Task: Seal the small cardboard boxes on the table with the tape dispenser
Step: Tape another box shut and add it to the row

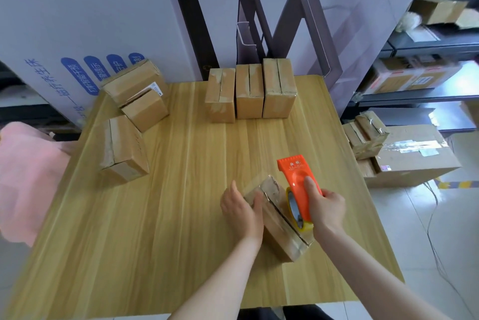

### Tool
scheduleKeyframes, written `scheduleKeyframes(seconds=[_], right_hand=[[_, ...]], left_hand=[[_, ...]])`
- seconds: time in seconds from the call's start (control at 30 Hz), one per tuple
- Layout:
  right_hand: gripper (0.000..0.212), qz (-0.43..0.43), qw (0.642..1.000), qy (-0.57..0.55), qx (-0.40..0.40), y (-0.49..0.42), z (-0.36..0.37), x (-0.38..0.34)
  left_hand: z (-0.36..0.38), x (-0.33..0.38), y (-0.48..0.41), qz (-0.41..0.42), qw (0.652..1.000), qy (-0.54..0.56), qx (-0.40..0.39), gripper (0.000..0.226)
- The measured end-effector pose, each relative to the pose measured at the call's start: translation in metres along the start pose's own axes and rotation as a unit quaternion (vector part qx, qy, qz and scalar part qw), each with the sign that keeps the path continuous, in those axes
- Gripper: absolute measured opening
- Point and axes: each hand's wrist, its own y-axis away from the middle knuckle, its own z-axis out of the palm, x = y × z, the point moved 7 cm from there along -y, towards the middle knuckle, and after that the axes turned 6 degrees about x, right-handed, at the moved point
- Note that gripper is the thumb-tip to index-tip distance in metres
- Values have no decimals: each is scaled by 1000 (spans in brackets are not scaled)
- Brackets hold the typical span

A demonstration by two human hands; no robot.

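Tape looks only partly laid on the small cardboard box (282, 231) being worked on. Its centre seam shows as a dark slit running back from the fingertips, though the far end has a glossy sheen. The left hand (241, 205) steadies the box, its fingers straight and pressed together along the left side and the thumb resting on top. The right hand (325, 205) is wrapped round the orange tape dispenser (298, 179), forefinger stretched along its back. The dispenser rides on the box top just right of the left thumb, with its toothed end pointing away. Well beyond the fingertips, a row of three boxes (249, 94) stands at the far edge of the table (181, 229), their seams looking open. Far left of the left fingers sit two stacked boxes (137, 86) and a lone box (124, 148), and I cannot tell if they are sealed. Right of the right hand, off the table, shiny-wrapped boxes (365, 133) rest on a large carton (414, 159) and are probably finished. I would say most of the job remains.
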Motion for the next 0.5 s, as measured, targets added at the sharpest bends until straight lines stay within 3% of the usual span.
scheduleKeyframes(seconds=[0.07,0.1,0.13,0.23,0.3,0.37,0.5], right_hand=[[53,-2,1000,-2,-1,-4,-1,2],[53,-4,1000,-2,-1,-5,-1,3],[53,-6,1000,-2,-1,-6,-1,4],[52,-11,1000,-6,-5,-6,0,6],[52,-13,1000,-11,-9,-5,1,6],[52,-17,1000,-13,-12,-5,1,7],[53,-16,1000,-12,-13,-3,1,8]], left_hand=[[-3,29,-2,223,972,-72,22,47],[3,37,-3,285,955,-81,-11,42],[10,39,-5,282,953,-79,-75,39],[32,25,-10,132,959,-75,-240,41],[37,24,-16,101,959,-78,-255,38],[37,32,-25,130,942,-146,-272,32],[43,44,-40,169,904,-229,-320,50]])
